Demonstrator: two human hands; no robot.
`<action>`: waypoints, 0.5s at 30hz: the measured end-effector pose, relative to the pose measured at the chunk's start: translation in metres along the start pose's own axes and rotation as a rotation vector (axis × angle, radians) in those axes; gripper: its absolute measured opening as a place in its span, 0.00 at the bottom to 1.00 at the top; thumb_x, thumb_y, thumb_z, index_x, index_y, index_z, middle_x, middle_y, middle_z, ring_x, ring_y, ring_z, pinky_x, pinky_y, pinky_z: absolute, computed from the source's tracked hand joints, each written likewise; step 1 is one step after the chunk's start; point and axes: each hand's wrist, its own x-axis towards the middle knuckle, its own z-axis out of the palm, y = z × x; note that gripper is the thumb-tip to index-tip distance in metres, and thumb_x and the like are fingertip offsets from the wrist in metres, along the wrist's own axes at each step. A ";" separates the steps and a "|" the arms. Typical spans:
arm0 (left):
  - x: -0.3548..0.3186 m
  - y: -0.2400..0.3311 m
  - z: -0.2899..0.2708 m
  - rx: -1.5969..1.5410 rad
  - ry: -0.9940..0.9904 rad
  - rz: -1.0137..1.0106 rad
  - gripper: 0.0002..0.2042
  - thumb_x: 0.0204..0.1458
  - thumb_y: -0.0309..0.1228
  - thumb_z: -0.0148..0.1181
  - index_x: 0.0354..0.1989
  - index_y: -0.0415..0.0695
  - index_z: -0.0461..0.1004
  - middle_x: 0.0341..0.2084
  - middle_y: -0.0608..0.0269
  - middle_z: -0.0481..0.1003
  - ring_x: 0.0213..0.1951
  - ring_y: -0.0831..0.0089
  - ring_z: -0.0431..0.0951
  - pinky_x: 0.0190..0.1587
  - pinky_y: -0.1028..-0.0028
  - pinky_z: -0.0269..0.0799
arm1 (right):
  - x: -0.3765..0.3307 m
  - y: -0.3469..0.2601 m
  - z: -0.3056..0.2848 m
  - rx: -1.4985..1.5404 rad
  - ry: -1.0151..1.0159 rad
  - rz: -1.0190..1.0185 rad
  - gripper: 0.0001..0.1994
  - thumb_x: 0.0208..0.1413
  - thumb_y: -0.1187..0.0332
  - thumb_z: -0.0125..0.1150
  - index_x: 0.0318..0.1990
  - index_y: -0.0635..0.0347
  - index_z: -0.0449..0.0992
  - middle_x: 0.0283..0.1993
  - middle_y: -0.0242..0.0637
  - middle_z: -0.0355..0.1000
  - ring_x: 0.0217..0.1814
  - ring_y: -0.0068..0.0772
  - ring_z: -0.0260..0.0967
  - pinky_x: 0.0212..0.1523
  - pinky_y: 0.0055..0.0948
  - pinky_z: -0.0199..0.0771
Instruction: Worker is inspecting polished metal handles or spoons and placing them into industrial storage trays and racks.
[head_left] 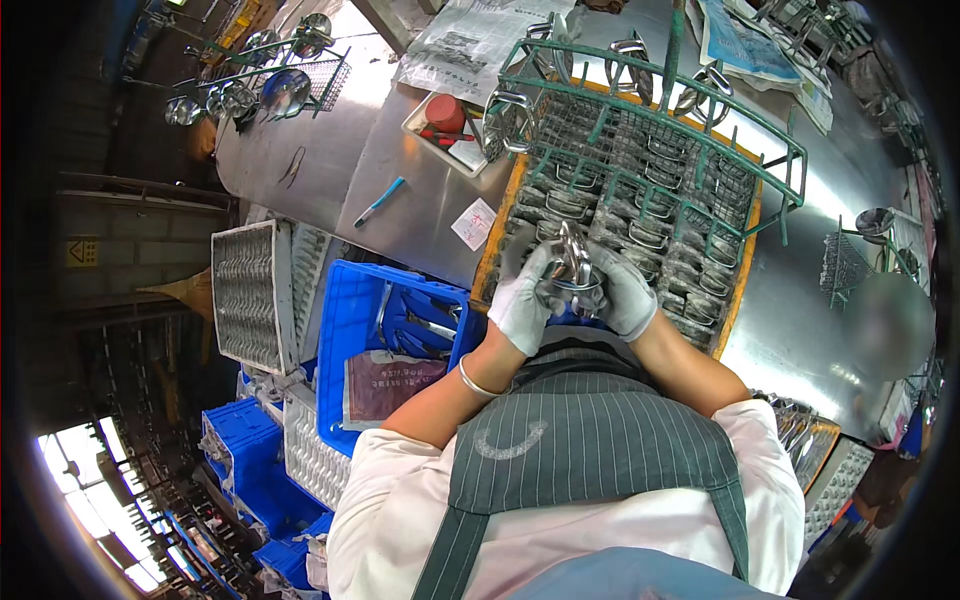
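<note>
Currently, your left hand (522, 307) and right hand (626, 292) hold a shiny metal piece (575, 266) between them, with an orange-edged tray (742, 283) toward its one o'clock and a blue bin (336, 340) toward eight.

Reads white on gloved left hand (522, 303) and gloved right hand (624, 292), bright silver on held metal piece (573, 262). Shows dark grey-green with pale pinstripes on apron (610, 435), plain white on shirt (385, 490). Runs strong blue on plastic bin (334, 335), green on wire rack (673, 55), orange-yellow on tray edge (498, 235), red on round tub (445, 113), blue on pen (378, 202), white with red marks on paper slip (473, 223).
</note>
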 end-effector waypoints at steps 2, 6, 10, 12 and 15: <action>-0.006 0.007 -0.005 0.117 -0.073 -0.018 0.15 0.58 0.41 0.47 0.47 0.47 0.65 0.29 0.68 0.70 0.16 0.82 0.61 0.16 0.81 0.53 | -0.001 0.002 -0.002 0.013 0.011 -0.042 0.16 0.60 0.59 0.45 0.46 0.60 0.70 0.30 0.26 0.70 0.19 0.11 0.58 0.16 0.11 0.58; -0.016 0.012 0.002 0.360 -0.251 -0.180 0.22 0.55 0.51 0.47 0.43 0.43 0.67 0.22 0.64 0.71 0.14 0.81 0.67 0.14 0.84 0.55 | -0.004 -0.009 0.016 -0.100 -0.043 -0.157 0.17 0.59 0.59 0.45 0.46 0.63 0.70 0.30 0.30 0.70 0.18 0.15 0.58 0.14 0.14 0.59; -0.014 0.014 0.003 0.337 -0.235 -0.247 0.20 0.54 0.49 0.51 0.37 0.42 0.72 0.19 0.67 0.70 0.15 0.83 0.67 0.14 0.86 0.56 | -0.013 -0.020 0.020 -0.073 -0.168 -0.119 0.19 0.59 0.59 0.45 0.49 0.65 0.68 0.33 0.36 0.71 0.25 0.22 0.66 0.22 0.20 0.68; -0.013 0.012 0.007 0.336 -0.235 -0.226 0.19 0.54 0.48 0.52 0.35 0.42 0.73 0.17 0.69 0.69 0.14 0.84 0.66 0.14 0.86 0.55 | -0.006 0.000 -0.012 -0.556 -0.091 -0.322 0.19 0.60 0.59 0.44 0.50 0.65 0.66 0.33 0.36 0.71 0.25 0.25 0.67 0.21 0.22 0.69; -0.009 0.008 0.005 0.362 -0.241 -0.133 0.16 0.53 0.44 0.55 0.34 0.42 0.74 0.16 0.72 0.69 0.15 0.86 0.64 0.15 0.86 0.55 | -0.004 0.009 -0.003 -0.562 0.008 -0.354 0.19 0.60 0.59 0.44 0.51 0.66 0.64 0.30 0.38 0.71 0.23 0.30 0.69 0.20 0.25 0.69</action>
